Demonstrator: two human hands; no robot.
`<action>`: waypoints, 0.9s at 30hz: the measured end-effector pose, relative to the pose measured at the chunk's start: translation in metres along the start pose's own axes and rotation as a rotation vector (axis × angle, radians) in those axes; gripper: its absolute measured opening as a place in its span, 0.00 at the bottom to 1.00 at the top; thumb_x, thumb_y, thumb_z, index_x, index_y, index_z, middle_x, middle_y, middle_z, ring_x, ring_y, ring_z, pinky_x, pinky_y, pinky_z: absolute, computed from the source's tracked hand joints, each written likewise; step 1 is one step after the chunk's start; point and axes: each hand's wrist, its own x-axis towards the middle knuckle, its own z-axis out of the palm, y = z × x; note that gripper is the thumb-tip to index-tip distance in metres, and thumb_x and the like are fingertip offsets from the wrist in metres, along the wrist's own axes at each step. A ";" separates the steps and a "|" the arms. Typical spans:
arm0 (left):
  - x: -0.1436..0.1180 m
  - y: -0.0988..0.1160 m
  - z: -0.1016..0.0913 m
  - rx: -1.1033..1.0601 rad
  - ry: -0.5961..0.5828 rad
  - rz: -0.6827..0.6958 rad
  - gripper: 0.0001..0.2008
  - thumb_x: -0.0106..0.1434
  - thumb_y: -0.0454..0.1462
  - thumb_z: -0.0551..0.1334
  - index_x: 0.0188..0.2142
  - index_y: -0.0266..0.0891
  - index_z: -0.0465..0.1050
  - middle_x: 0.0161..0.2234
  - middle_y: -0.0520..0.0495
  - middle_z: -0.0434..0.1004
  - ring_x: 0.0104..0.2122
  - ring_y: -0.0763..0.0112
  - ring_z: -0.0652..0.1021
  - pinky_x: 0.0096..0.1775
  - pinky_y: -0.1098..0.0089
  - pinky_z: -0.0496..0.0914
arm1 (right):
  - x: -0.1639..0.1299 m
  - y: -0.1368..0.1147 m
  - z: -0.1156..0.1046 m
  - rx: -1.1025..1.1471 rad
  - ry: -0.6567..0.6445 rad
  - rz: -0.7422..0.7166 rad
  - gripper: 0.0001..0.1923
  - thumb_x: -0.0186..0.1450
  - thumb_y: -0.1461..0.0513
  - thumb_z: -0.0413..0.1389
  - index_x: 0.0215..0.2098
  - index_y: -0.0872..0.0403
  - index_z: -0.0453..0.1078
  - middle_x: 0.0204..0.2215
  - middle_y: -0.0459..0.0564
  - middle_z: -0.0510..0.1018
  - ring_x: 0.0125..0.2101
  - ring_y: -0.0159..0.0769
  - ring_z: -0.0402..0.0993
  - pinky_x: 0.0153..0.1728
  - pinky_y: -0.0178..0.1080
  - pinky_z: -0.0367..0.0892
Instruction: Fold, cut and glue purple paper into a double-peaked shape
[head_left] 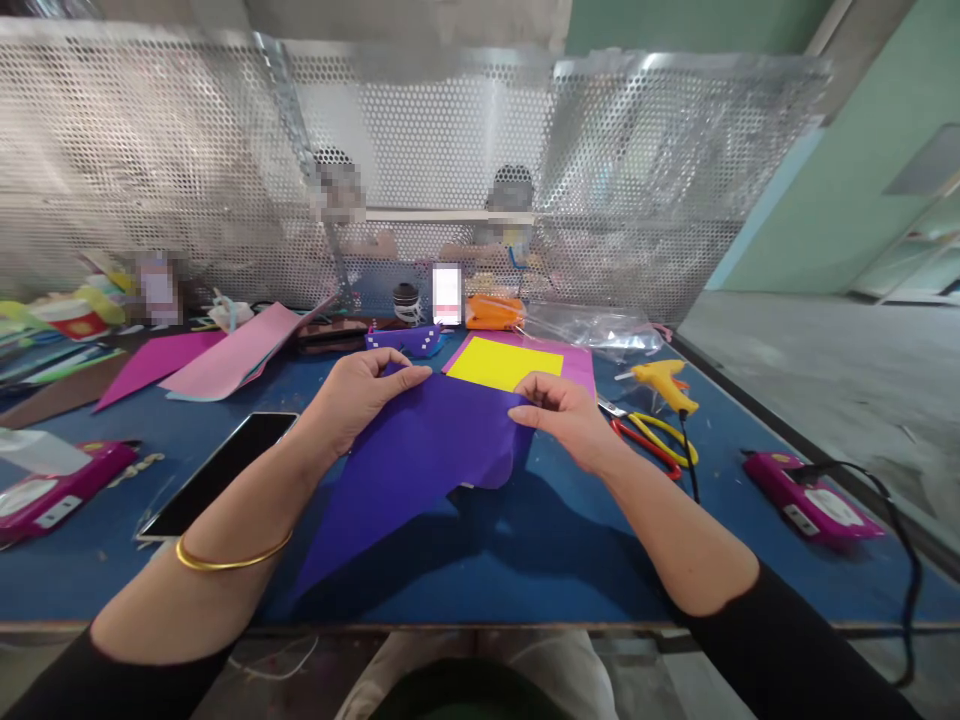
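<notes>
A purple sheet of paper or thin foam (427, 435) hangs between my two hands above the blue table. My left hand (367, 390) pinches its top left edge between thumb and fingers. At the top right corner, my right hand (562, 410) grips the sheet the same way. The sheet's lower left part slants down toward the table, and its lower right edge curls. Just behind it lie a yellow sheet (510, 363) and a pink sheet (579, 368) under that. Red and yellow handled scissors (656, 440) are beside my right wrist.
A yellow glue gun (664, 385) with a black cord lies at right, near a magenta power strip (814, 500). To the left are a phone (225, 470), pink sheets (232, 350) and another magenta strip (67, 490). A perforated metal screen (450, 130) stands behind, with people beyond.
</notes>
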 end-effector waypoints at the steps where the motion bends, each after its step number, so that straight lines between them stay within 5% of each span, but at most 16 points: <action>1: -0.003 0.001 -0.002 -0.026 -0.025 -0.031 0.19 0.46 0.50 0.75 0.30 0.41 0.76 0.22 0.54 0.75 0.19 0.76 0.71 0.21 0.77 0.64 | 0.001 -0.004 0.000 -0.019 0.006 0.002 0.17 0.54 0.49 0.64 0.29 0.51 0.67 0.26 0.42 0.70 0.27 0.31 0.64 0.31 0.37 0.63; 6: -0.023 -0.005 -0.011 -0.096 -0.190 -0.224 0.22 0.43 0.48 0.77 0.34 0.38 0.81 0.30 0.42 0.84 0.25 0.63 0.80 0.27 0.66 0.76 | 0.001 -0.024 -0.007 -0.222 0.027 0.012 0.16 0.56 0.50 0.63 0.29 0.52 0.68 0.26 0.43 0.73 0.27 0.32 0.67 0.30 0.38 0.64; 11: -0.030 -0.015 -0.010 -0.119 -0.210 -0.275 0.20 0.43 0.47 0.77 0.32 0.39 0.82 0.27 0.45 0.84 0.23 0.66 0.80 0.26 0.70 0.75 | -0.004 -0.044 -0.008 -0.583 0.027 0.072 0.10 0.58 0.55 0.64 0.28 0.51 0.71 0.27 0.45 0.77 0.28 0.35 0.69 0.31 0.39 0.62; 18: -0.024 -0.041 -0.007 -0.078 -0.236 -0.297 0.23 0.42 0.48 0.78 0.36 0.40 0.83 0.32 0.45 0.86 0.28 0.63 0.82 0.32 0.69 0.76 | -0.026 -0.048 -0.013 -0.964 0.013 0.251 0.14 0.63 0.51 0.60 0.26 0.50 0.71 0.27 0.51 0.79 0.30 0.43 0.72 0.30 0.40 0.56; 23: -0.027 -0.044 -0.011 -0.073 -0.248 -0.326 0.26 0.41 0.48 0.78 0.39 0.41 0.83 0.34 0.46 0.86 0.29 0.61 0.83 0.32 0.68 0.76 | -0.046 -0.053 -0.040 -0.968 -0.098 0.309 0.19 0.64 0.46 0.57 0.23 0.50 0.71 0.24 0.47 0.77 0.27 0.37 0.71 0.27 0.38 0.58; 27: -0.029 -0.039 -0.013 -0.084 -0.274 -0.349 0.23 0.43 0.49 0.77 0.37 0.40 0.82 0.33 0.44 0.86 0.28 0.61 0.82 0.31 0.67 0.76 | -0.056 -0.058 -0.063 -0.648 -0.068 0.364 0.20 0.57 0.43 0.62 0.31 0.51 0.74 0.24 0.46 0.77 0.22 0.32 0.68 0.22 0.36 0.58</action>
